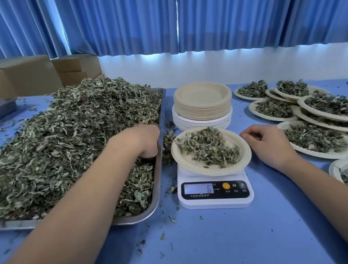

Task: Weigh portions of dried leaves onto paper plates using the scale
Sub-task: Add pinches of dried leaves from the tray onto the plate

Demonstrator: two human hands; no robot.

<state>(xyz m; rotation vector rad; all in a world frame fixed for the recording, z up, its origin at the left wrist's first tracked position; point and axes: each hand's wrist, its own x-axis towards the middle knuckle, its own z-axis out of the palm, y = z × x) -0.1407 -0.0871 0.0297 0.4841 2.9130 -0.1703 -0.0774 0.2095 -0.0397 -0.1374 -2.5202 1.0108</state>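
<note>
A steel tray (158, 184) on the left carries a high heap of dried leaves (60, 141). My left hand (139, 141) is dug into the heap by the tray's right rim, its fingers curled down among the leaves. A white scale (216, 194) in the middle bears a paper plate (185, 163) with a small portion of leaves (210, 147); its display shows a digit. My right hand (266, 142) hovers just right of that plate, fingers loosely curled, holding nothing.
Behind the scale stands a stack of unused paper plates (202, 104). Several filled plates (328, 110) overlap across the right of the blue table. Cardboard boxes (13, 79) sit at the back left. Leaf crumbs (172, 218) litter the table near the tray.
</note>
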